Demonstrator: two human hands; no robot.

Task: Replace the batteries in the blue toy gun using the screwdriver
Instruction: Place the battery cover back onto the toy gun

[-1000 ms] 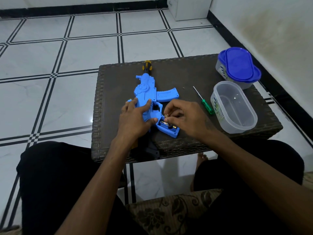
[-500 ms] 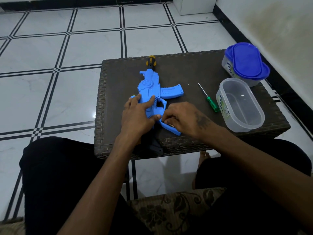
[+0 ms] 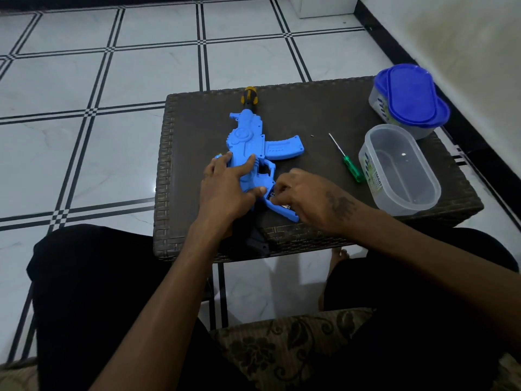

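Left hand (image 3: 225,190) lies flat on the blue toy gun (image 3: 251,142), fingers straight, pressing it down; grip holds nothing. The gun lies on its side on the dark wicker counter (image 3: 310,108), muzzle pointing away, yellow-black tip at the far end. Right hand (image 3: 307,198) is at the gun's handle, fingers curled over the open battery bay; a bit of metal shows under the fingertips, can't tell whether the grip has anything pinched. Green-handled screwdriver (image 3: 348,162) lies loose on the counter, right of the gun. Beside it, an open clear container (image 3: 400,170); behind that, a container with blue lids (image 3: 408,100).
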